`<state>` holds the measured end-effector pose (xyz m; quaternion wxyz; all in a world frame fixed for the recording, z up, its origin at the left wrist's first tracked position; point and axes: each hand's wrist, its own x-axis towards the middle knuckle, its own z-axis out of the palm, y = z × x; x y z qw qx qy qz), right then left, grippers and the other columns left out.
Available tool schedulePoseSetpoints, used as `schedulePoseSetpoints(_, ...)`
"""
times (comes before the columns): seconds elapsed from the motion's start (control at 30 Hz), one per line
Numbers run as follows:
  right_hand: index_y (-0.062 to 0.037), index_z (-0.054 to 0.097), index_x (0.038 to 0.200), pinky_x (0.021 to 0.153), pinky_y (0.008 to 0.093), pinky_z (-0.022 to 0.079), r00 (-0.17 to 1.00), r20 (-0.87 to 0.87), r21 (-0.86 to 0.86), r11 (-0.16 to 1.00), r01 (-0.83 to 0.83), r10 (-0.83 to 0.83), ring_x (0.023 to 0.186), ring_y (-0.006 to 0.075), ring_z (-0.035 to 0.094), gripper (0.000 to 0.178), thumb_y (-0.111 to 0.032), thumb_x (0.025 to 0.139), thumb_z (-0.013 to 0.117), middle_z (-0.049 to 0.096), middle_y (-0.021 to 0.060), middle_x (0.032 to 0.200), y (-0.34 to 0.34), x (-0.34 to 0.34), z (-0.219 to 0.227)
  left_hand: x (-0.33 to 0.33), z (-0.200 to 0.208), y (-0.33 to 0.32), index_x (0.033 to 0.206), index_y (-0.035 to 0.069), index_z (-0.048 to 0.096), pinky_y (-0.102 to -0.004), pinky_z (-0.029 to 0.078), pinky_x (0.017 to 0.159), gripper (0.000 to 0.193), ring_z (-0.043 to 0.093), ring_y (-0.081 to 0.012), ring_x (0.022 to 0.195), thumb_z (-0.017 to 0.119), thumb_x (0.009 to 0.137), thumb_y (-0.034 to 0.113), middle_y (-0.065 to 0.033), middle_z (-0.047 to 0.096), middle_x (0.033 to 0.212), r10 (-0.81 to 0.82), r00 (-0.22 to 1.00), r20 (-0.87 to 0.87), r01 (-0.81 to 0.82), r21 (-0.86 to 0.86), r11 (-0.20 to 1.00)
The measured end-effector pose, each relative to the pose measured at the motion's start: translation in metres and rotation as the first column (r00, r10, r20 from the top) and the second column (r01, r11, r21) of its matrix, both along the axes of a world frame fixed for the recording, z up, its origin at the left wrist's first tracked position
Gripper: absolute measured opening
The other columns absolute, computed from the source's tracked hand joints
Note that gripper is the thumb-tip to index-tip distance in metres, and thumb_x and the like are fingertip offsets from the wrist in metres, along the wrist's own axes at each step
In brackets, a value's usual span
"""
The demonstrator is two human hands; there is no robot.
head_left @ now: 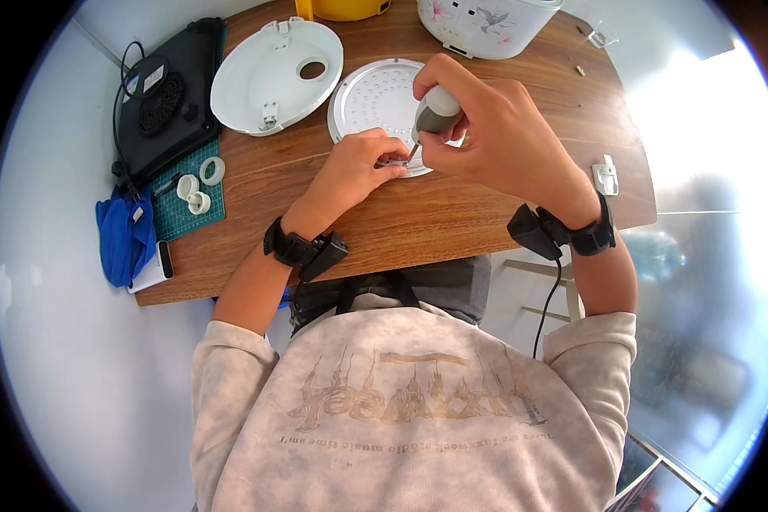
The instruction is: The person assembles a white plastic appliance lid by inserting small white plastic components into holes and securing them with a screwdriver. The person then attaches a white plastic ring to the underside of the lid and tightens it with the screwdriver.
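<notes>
A round silver metal plate (369, 98) with small dimples lies on the wooden table in front of me. My right hand (516, 136) is wrapped round a grey and white power screwdriver (439, 113). Its thin bit slants down to the plate's near rim. At that same rim, beside the bit tip, my left hand (352, 171) has its thumb and fingers pinched together. What they pinch is too small and covered to make out. The plate's right part is hidden behind the screwdriver and my right hand.
Left of the plate lies a white round lid (260, 81) with a hole. Farther left are a black appliance base (166, 102), a green cutting mat (179, 220), white rings (212, 171) and a blue cloth (125, 235). A flowered white cooker body (491, 26) stands at the back.
</notes>
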<state>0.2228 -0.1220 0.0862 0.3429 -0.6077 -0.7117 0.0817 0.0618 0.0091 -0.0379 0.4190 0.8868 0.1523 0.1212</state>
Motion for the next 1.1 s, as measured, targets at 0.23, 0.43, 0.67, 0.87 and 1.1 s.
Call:
schedulePoseSetpoints(0.23,-0.0073,0.054,0.106,0.062,0.0316,0.055,1.000,0.016,0.022,0.999,-0.024,0.024,0.065,0.0248,0.069,0.032,-0.009,0.082,0.074,0.069,0.0110,0.073,0.001,0.000,0.001,0.000,0.001,0.001,0.102,0.004,0.073,-0.0345,0.055,0.076,0.019,0.070,-0.0260,0.085,0.078,0.086,0.014,-0.0126,0.069,0.092,-0.001,1.000,0.003,0.001,0.024,1.000)
schedulePoseSetpoints(0.43,-0.0072,0.054,0.108,0.061,0.0322,0.054,0.997,0.038,-0.006,0.997,-0.072,0.072,0.065,0.0250,0.067,0.031,-0.010,0.083,0.074,0.068,0.0108,0.073,0.001,-0.003,0.005,-0.001,0.004,-0.002,0.101,0.004,0.073,-0.0354,0.055,0.076,0.019,0.069,-0.0267,0.084,0.078,0.085,0.013,-0.0124,0.069,0.091,0.023,1.000,0.007,-0.023,0.008,1.000)
schedulePoseSetpoints(0.67,-0.0052,0.056,0.108,0.060,0.0320,0.055,0.987,0.126,0.001,0.995,-0.102,0.101,0.069,0.0260,0.064,0.025,-0.011,0.088,0.070,0.066,0.0101,0.093,-0.003,-0.009,0.012,-0.001,-0.008,0.000,0.102,0.004,0.074,-0.0353,0.055,0.078,0.020,0.069,-0.0265,0.085,0.078,0.085,0.013,-0.0127,0.069,0.091,0.023,0.996,0.091,-0.022,-0.009,1.000)
schedulePoseSetpoints(0.87,-0.0055,0.057,0.108,0.064,0.0337,0.055,0.987,0.139,-0.010,0.997,-0.080,0.081,0.070,0.0264,0.065,0.023,-0.009,0.089,0.068,0.065,0.0088,0.100,-0.004,-0.003,0.021,0.000,0.005,-0.001,0.104,0.004,0.075,-0.0347,0.056,0.078,0.022,0.070,-0.0262,0.086,0.079,0.085,0.014,-0.0133,0.070,0.093,0.019,1.000,-0.003,-0.019,-0.017,1.000)
schedulePoseSetpoints(1.1,-0.0035,0.055,0.106,0.072,0.0425,0.051,0.978,0.167,-0.148,0.984,-0.100,0.125,0.081,0.0346,0.065,0.023,-0.007,0.087,0.067,0.065,0.0141,0.096,-0.009,-0.004,0.031,0.000,0.000,0.000,0.105,0.004,0.075,-0.0345,0.056,0.078,0.023,0.070,-0.0256,0.086,0.079,0.085,0.014,-0.0129,0.071,0.094,0.010,1.000,0.004,-0.010,-0.015,1.000)
